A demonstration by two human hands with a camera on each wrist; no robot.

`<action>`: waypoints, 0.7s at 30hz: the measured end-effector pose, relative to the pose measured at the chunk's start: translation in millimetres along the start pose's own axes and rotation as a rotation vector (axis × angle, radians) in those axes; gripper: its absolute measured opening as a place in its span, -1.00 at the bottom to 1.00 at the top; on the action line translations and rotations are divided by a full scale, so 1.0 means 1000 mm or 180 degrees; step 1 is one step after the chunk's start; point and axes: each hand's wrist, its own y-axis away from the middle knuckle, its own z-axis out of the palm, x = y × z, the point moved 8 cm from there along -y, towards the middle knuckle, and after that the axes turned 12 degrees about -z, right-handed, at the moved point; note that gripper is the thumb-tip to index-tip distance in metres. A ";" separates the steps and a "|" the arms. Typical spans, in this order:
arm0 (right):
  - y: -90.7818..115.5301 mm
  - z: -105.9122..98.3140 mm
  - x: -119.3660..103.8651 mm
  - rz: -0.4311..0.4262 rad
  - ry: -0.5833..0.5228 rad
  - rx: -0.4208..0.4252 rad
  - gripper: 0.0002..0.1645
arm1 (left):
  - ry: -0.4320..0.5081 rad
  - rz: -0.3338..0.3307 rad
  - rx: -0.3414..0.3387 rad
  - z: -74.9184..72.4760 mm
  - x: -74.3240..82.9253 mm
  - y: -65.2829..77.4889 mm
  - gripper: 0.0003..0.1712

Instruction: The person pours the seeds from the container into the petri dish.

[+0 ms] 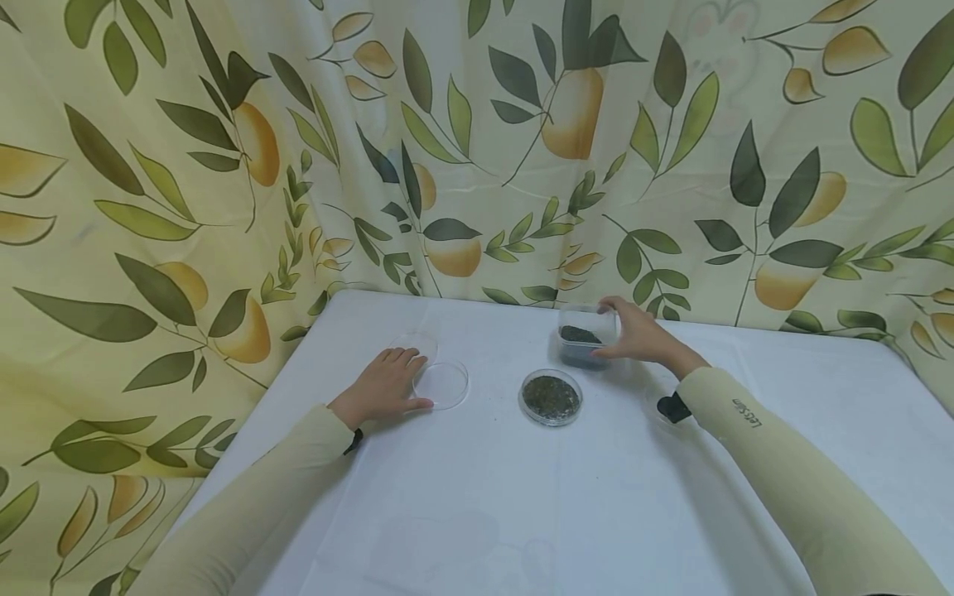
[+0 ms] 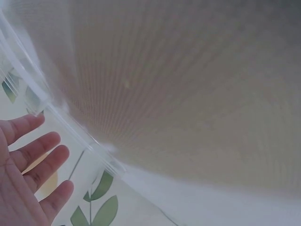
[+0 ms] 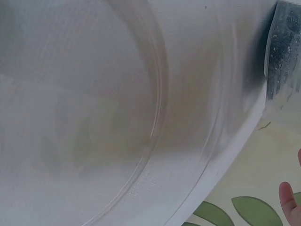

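My right hand (image 1: 641,333) grips the side of a clear plastic container (image 1: 589,354) with dark grains inside, fingers at its far corner and thumb at the near one. In the right wrist view its dark-speckled wall (image 3: 284,52) shows at the top right, and a fingertip (image 3: 288,200) at the lower right. My left hand (image 1: 383,385) lies beside a clear round dish (image 1: 462,397), fingers extended along its left and thumb at its near rim. In the left wrist view the hand (image 2: 33,174) has its fingers spread, fingertips right at a clear rim.
A petri dish (image 1: 551,397) filled with greenish-brown material stands between the hands. Behind the left hand lies another clear round piece (image 1: 425,335). Under the right wrist is a clear round rim (image 3: 157,94). A fruit-patterned curtain (image 1: 492,207) hangs behind the white-covered table (image 1: 522,513).
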 end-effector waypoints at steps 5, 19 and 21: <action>-0.001 0.001 -0.002 0.0018 -0.0069 0.0011 0.16 | 0.0002 0.0001 0.0000 0.001 -0.001 -0.001 -0.10; -0.003 -0.001 -0.015 -0.0045 -0.0211 0.0153 0.24 | -0.0029 0.0028 0.0068 0.004 -0.002 -0.002 -0.10; -0.004 -0.002 -0.017 -0.0077 -0.0211 0.0174 0.23 | -0.0043 0.0022 0.0070 0.004 -0.002 -0.002 -0.10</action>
